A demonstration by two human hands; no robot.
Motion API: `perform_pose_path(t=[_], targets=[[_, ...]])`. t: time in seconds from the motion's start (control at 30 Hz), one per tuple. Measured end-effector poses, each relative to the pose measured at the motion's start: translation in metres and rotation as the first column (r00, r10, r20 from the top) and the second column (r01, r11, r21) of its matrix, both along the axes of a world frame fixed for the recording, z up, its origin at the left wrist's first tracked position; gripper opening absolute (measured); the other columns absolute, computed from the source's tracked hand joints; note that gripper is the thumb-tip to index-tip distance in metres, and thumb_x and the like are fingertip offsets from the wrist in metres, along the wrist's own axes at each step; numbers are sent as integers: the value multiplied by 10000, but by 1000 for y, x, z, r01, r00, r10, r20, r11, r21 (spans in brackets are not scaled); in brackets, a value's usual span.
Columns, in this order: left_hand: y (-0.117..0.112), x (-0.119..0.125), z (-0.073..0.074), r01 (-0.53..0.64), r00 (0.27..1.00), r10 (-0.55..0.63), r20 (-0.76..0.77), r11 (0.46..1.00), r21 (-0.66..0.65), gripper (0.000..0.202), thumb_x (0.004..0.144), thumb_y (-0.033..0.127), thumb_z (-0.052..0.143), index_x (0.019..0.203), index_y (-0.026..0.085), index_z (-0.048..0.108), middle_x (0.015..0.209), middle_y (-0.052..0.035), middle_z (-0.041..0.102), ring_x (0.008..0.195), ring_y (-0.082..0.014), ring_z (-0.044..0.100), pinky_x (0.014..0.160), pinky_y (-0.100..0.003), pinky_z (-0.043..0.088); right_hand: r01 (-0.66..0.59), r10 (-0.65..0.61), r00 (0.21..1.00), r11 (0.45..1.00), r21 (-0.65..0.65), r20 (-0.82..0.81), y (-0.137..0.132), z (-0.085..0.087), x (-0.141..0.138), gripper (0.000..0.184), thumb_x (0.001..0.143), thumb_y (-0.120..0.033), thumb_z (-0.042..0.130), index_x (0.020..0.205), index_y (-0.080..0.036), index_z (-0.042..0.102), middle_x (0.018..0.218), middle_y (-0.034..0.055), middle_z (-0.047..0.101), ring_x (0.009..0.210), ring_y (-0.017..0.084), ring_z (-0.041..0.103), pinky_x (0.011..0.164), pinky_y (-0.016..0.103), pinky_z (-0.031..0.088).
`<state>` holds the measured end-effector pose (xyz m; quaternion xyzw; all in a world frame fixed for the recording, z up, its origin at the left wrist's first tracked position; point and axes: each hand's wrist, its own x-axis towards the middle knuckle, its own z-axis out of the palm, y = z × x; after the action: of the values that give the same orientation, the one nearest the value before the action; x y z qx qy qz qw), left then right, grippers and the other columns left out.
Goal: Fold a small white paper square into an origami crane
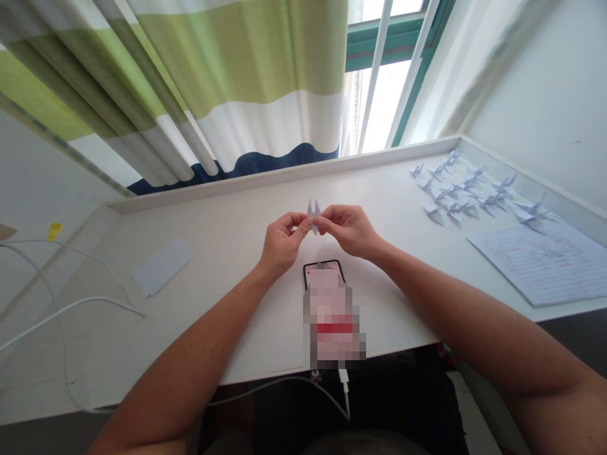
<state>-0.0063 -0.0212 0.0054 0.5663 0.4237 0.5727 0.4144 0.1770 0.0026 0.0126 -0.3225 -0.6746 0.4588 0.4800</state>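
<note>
A small white folded paper [313, 208], with two narrow points sticking up and one pointing down, is held above the desk. My left hand [283, 239] pinches its left side between thumb and fingers. On the other side my right hand [348, 229] pinches it the same way, so the two thumbs nearly meet at its middle. The fingers cover part of the paper. Just below the hands a phone [324, 264] lies on the desk, its screen mostly blurred out.
Several folded paper cranes [467, 189] stand at the back right of the white desk [227, 221]. Near them lies a lined, written-on paper pad [545, 262]. Paper sheets [162, 265] rest at the left, beside white cables [61, 309]. A charging cable [344, 380] hangs by the front edge.
</note>
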Motion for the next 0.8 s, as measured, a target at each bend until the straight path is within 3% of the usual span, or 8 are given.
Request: perform_pose_path(t=[0.2, 0.37, 0.5, 0.8], targets=[[-1, -1, 0, -84, 990, 87, -112, 996, 32, 232, 850, 424, 862, 851, 204, 786, 853, -41, 776, 814, -184, 696, 776, -311, 528, 19, -23, 995, 999, 36, 102, 2, -2, 1, 524, 865, -710, 796, 758, -202, 719, 718, 36, 740, 696, 177, 676, 702, 361, 561], [-3, 2, 1, -166, 985, 167, -40, 985, 37, 270, 795, 390, 922, 911, 199, 769, 939, -52, 784, 894, -194, 735, 781, -299, 543, 41, -68, 980, 989, 144, 188, -2, -2, -1, 484, 928, -655, 759, 735, -216, 694, 727, 24, 747, 704, 173, 658, 729, 358, 550], [-3, 3, 1, -124, 992, 124, 2, 992, -14, 356, 742, 477, 972, 848, 196, 780, 873, -46, 778, 829, -184, 720, 767, -310, 547, 11, -57, 971, 980, 197, 231, -5, -1, -1, 438, 960, -593, 743, 747, -213, 703, 763, 31, 765, 714, 171, 656, 724, 344, 535], [0, 1, 0, -75, 991, 80, 108, 996, -43, 344, 690, 490, 999, 757, 203, 821, 786, -37, 795, 707, -160, 675, 710, -315, 538, -79, 71, 988, 996, 52, 135, -1, -5, 0, 433, 907, -605, 805, 776, -202, 719, 753, 30, 745, 714, 168, 672, 731, 355, 555]])
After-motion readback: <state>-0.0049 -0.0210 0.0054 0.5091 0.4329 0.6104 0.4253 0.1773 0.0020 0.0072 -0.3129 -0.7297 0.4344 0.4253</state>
